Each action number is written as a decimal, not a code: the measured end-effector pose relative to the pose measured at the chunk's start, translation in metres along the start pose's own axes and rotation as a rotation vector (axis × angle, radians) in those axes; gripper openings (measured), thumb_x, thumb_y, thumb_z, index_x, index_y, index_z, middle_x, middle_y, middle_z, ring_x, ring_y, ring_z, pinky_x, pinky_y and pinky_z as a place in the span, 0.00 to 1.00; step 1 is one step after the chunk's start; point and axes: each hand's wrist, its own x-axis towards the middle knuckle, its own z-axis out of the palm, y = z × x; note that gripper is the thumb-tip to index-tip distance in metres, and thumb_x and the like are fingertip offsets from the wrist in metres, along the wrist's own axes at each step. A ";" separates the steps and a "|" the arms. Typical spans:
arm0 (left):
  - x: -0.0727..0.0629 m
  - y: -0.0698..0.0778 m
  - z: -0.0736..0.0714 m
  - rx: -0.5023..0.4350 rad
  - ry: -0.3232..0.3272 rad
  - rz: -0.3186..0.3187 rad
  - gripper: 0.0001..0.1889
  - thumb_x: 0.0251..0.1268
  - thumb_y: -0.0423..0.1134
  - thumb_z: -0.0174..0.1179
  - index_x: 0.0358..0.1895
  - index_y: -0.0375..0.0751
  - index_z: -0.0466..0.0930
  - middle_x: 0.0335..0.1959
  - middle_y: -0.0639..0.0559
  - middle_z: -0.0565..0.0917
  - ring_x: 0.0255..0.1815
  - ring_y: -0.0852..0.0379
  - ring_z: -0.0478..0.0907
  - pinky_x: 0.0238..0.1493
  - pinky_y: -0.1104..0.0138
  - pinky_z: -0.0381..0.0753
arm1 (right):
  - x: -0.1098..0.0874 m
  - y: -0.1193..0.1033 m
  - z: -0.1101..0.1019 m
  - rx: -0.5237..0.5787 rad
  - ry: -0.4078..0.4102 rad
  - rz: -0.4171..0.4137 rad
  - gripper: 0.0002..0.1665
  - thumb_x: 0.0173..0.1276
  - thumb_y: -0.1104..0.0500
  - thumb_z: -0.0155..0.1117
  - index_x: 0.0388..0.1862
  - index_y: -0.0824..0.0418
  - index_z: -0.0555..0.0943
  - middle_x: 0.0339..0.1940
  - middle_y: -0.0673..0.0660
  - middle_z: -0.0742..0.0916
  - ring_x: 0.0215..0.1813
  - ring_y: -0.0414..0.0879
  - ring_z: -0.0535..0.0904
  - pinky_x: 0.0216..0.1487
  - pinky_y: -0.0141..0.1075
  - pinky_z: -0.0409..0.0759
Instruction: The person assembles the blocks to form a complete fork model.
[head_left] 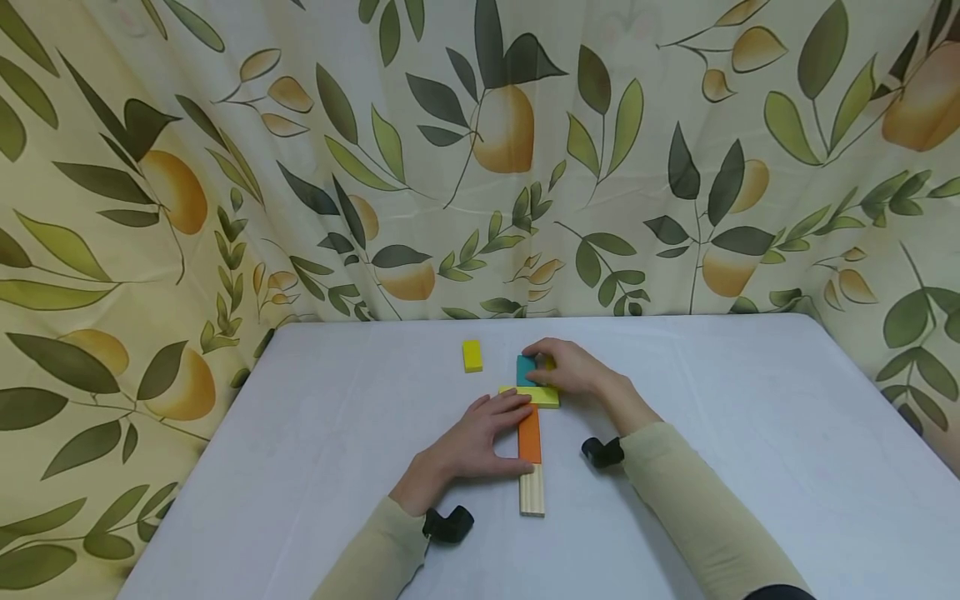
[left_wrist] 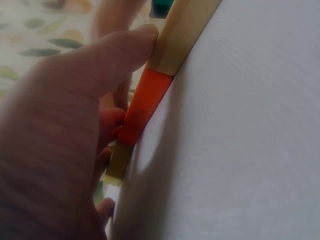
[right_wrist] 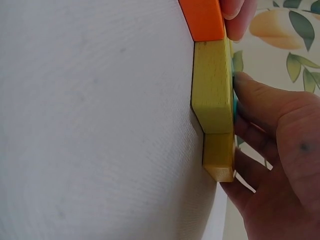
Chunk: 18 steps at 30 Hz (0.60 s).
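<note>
A row of wooden blocks lies on the white table: a plain block nearest, then an orange block, with a yellow-green block set crosswise beyond it. Over this row my left hand rests with fingers spread loosely. Its fingertips touch around the orange and yellow-green blocks, while the thumb tip meets the plain block. Beyond the crosswise block, my right hand pinches a teal block between thumb and fingers. A yellow block shows beside the teal one, partly hidden under that hand.
Another yellow block lies apart, to the left of the teal one. White cloth covers the table. Behind its far edge hangs a curtain printed with leaves and fruit. A black wrist camera sits by the left sleeve.
</note>
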 end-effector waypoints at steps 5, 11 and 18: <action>0.000 0.000 -0.001 0.000 0.000 -0.001 0.43 0.60 0.64 0.66 0.76 0.50 0.67 0.78 0.60 0.61 0.80 0.60 0.48 0.78 0.52 0.45 | 0.000 -0.001 0.000 0.001 0.002 -0.005 0.27 0.71 0.55 0.69 0.66 0.62 0.78 0.67 0.63 0.78 0.67 0.60 0.71 0.71 0.57 0.65; 0.000 0.001 -0.001 0.002 -0.008 -0.005 0.43 0.60 0.65 0.66 0.76 0.50 0.67 0.79 0.60 0.60 0.80 0.60 0.48 0.78 0.53 0.45 | -0.001 -0.003 0.000 -0.009 0.003 -0.011 0.27 0.71 0.56 0.68 0.66 0.63 0.78 0.67 0.63 0.78 0.67 0.60 0.71 0.71 0.57 0.65; 0.000 0.001 -0.001 0.009 -0.013 -0.006 0.43 0.60 0.65 0.65 0.77 0.50 0.67 0.79 0.60 0.60 0.80 0.60 0.48 0.79 0.53 0.44 | -0.003 -0.004 0.000 -0.013 0.013 -0.013 0.27 0.71 0.56 0.68 0.66 0.63 0.78 0.66 0.63 0.79 0.67 0.60 0.72 0.71 0.57 0.65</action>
